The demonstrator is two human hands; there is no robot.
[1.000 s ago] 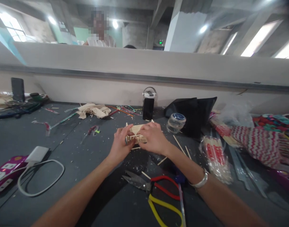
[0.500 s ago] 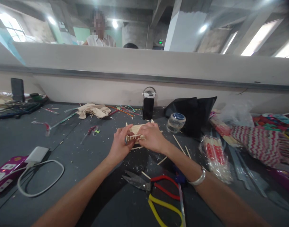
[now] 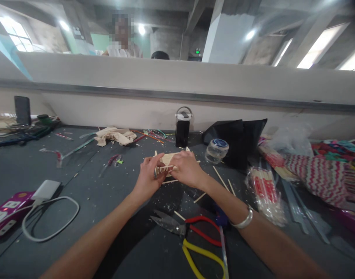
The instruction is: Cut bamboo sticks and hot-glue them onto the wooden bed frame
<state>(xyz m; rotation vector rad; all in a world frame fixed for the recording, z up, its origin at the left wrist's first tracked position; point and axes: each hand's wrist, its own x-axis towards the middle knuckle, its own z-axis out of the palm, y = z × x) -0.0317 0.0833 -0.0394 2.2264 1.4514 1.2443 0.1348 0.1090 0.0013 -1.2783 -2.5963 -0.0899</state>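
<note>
A small model built of pale wooden sticks (image 3: pixel 168 159) stands on the dark table between my hands. My left hand (image 3: pixel 149 173) is closed on its left side, thumb and fingers around the front corner. From the right, my right hand (image 3: pixel 186 167) bends over the model, its fingers pressed on the front stick; the fingertips are partly hidden. Nearer me lie scissors (image 3: pixel 180 229) with one red and one yellow handle, blades apart and pointing left. Loose sticks (image 3: pixel 220 177) lie right of the model.
A lidded jar (image 3: pixel 216 152) and a black bag (image 3: pixel 238 139) stand behind right. A phone (image 3: pixel 182 133) leans upright at the back. Packaged sticks (image 3: pixel 264 190) lie right; a purple power strip (image 3: pixel 11 213) with a white charger (image 3: pixel 48 190) sits left. A person (image 3: pixel 123 42) is beyond the partition.
Hardly anything differs. My hands stay on the stick model, with at most a slight shift of the fingers; the view has drifted a little.
</note>
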